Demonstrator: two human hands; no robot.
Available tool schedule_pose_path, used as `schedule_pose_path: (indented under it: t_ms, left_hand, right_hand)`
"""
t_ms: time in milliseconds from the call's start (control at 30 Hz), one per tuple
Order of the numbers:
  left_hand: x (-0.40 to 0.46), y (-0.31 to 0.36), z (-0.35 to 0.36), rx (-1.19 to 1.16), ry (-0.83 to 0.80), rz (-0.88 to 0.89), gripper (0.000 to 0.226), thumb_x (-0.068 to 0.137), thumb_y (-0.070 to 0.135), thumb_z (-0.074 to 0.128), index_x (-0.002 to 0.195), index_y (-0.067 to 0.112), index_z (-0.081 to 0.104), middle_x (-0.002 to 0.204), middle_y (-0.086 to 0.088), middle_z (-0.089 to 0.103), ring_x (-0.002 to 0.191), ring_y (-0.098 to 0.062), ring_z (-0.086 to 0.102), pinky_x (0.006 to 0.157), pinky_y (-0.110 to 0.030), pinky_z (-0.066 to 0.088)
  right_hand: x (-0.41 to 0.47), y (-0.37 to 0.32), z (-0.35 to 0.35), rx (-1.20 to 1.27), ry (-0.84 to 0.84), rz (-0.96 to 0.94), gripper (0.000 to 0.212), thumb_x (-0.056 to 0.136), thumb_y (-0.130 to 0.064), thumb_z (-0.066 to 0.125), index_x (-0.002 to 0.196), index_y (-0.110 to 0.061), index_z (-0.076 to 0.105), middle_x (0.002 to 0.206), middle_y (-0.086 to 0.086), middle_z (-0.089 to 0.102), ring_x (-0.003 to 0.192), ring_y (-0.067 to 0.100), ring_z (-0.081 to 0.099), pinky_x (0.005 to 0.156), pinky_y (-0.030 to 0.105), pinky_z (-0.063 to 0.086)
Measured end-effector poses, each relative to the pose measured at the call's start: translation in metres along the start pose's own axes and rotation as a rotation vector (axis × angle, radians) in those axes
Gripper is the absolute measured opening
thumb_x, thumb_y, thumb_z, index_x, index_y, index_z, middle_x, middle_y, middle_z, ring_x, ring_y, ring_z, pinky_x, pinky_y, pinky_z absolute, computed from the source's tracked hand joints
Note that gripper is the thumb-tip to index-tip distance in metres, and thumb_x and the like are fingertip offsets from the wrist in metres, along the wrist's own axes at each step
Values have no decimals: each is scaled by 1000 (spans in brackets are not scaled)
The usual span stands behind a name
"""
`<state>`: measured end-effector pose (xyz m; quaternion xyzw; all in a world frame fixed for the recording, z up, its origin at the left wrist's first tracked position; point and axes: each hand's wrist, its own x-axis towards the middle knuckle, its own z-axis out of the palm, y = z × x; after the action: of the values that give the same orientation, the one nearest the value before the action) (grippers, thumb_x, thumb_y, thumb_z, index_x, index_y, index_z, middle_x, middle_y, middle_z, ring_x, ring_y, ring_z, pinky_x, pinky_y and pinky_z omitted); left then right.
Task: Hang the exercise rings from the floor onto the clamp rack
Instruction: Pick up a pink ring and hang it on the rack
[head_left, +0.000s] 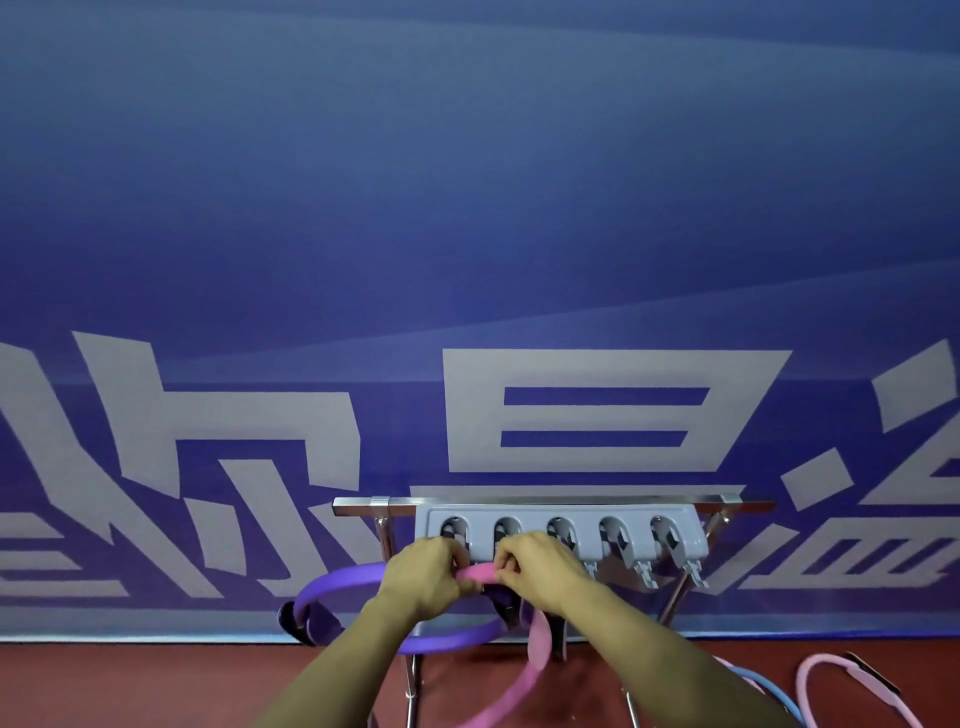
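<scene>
Both hands grasp a pink exercise ring (480, 573) just below the grey clamp rack (561, 530): the left hand (428, 574) and right hand (537, 571) each pinch its top arc beneath the rack's two leftmost clamps. A purple ring (332, 584) hangs down-left of the rack, and a pale pink ring (810, 686) and a blue ring (769, 688) lie on the red floor (156, 686) down-right of it.

Single view: head-worn wide-angle camera, faced forward and slightly down at a blue banner wall (467, 208). Sat close to the clamp rack (561, 530), low in frame; red floor (156, 686) ran along the bottom edge. Forearms entered from below.
</scene>
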<state>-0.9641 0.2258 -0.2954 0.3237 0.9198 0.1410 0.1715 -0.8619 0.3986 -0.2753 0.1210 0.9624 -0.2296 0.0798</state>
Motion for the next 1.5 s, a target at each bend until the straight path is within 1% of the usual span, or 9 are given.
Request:
schedule_pose_path:
  t_ms: [100,300,467,767,967,1100,1233,1367,1500]
  left_hand:
    - [-6,2,2,-4,0,11,42,81,59,73,113,31,67,104,6,75,103,-20,68,80,-32,51]
    - [-30,4,-16,-55,16,21,30,93,47,65,116,27,63,117,2,74,110,-24,67,83,-33,50]
    - [-54,18,-18,-263,38,102,43,99,43,60,137,22,59,139,2,63,122,-19,63,99,-30,48]
    - [-81,83,4,-432,-73,279,30,97,31,65,126,20,62,119,-1,73,101,-16,71,96,-38,55]
    - [-101,163,29,-585,-102,367,26,98,25,68,123,21,65,121,5,71,114,-13,66,104,-29,49]
    - [-120,232,50,-732,-124,420,23,99,20,68,122,22,66,121,9,71,118,-10,66,108,-30,50]
    - [-145,314,76,-759,-136,522,28,99,33,67,127,35,64,133,13,66,125,-5,61,111,-35,48]
    - [-182,401,104,-775,-141,599,35,99,39,65,133,32,62,137,17,63,129,0,57,115,-37,44]
    - [-211,484,132,-801,-117,673,49,90,59,63,133,37,61,136,21,63,129,3,56,116,-37,44]
  right_hand:
    - [-10,-2,-4,-34,-18,8,21,93,-23,56,104,-24,74,105,-2,75,100,23,69,87,33,54]
    - [-37,-6,-9,-55,-93,-3,28,100,-33,51,123,-27,66,126,5,68,117,29,63,97,37,50]
    - [-75,-18,-9,11,28,10,44,101,-42,53,143,-26,54,140,-1,57,130,21,52,105,30,39]
    - [-160,10,-21,98,178,147,49,101,-47,53,146,-26,52,142,1,56,134,20,50,108,32,39]
    - [-239,62,-33,235,303,266,50,100,-52,52,146,-32,50,146,-9,53,134,15,51,101,26,40]
    - [-302,104,-44,432,450,313,45,99,-55,54,140,-38,53,137,-18,57,128,4,53,103,23,42]
    - [-381,148,-62,533,605,318,41,101,-46,56,141,-34,55,138,-20,55,125,-4,48,103,14,34]
    - [-462,204,-80,588,720,306,43,101,-47,57,141,-32,56,142,-21,56,129,-9,47,109,16,37]
    - [-537,258,-99,631,828,295,41,101,-46,57,140,-34,56,140,-24,56,127,-20,44,101,1,32]
